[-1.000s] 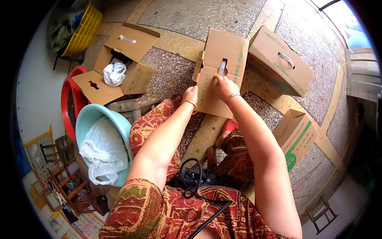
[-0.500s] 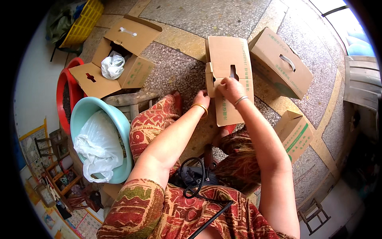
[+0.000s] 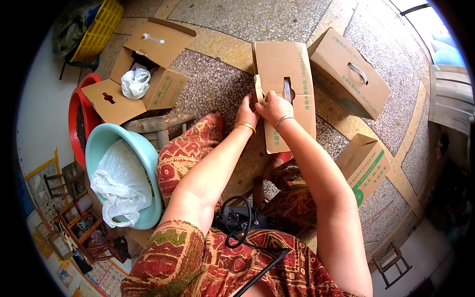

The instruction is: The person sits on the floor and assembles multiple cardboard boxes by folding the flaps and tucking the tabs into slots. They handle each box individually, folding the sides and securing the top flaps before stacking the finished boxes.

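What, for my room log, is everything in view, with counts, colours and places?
centre box: one, brown, ahead of the person
second box: one, brown, right of it
smaller box: one, brown-green, right
open box: one, brown, upper left
basin: one, turquoise, left
plastic bags: two, white, in open box and basin
tub: at least one, red, by basin
basket: one, yellow, upper left
wooden stool: one, brown, beside basin
furniture: several, brown, lower left
wall posters: several, multicoloured, lower left
small wooden frame: one, brown, lower right
slatted seat: one, grey, right edge
cords: count unclear, black, lap
floor: one, grey and tan, below
hands: two, bare, at centre box
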Demonstrator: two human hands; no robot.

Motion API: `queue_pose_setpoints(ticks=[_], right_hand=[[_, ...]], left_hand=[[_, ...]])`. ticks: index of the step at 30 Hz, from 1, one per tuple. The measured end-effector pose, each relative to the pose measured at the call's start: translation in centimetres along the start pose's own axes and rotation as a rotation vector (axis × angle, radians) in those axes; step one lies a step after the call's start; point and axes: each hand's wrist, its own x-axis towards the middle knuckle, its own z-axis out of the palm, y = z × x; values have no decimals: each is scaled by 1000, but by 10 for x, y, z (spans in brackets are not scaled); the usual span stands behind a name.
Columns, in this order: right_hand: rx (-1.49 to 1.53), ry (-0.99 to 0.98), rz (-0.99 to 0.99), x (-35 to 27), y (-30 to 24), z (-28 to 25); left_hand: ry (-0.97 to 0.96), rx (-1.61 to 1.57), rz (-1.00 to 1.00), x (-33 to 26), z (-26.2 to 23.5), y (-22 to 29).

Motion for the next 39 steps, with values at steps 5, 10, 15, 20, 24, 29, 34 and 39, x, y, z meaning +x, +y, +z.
queue_pose_setpoints(ticks=[5,10,15,20,24,29,34,39], right_hand=[[23,39,127,9,22,4],[193,41,-12,11,34,15],[300,47,-74,14,34,24],[422,5,-91,13,30,18],[281,23,5,17,24,20],[35,-33,106,20,-2,11],[-19,-36,180,26,2,13],[-38,-42,179,26,3,14]], left_hand=[[-14,120,-174,8,-3,50],[-20,42,-226,14,-7,44],[-25,-38,-239,17,-9,32],[22,129,-217,18,-9,33],[16,147,-183,24,-3,21],[52,-7,-198,36,-1,-19],[-4,66,-216,35,0,-10],[17,10,-249,33,-4,-4]])
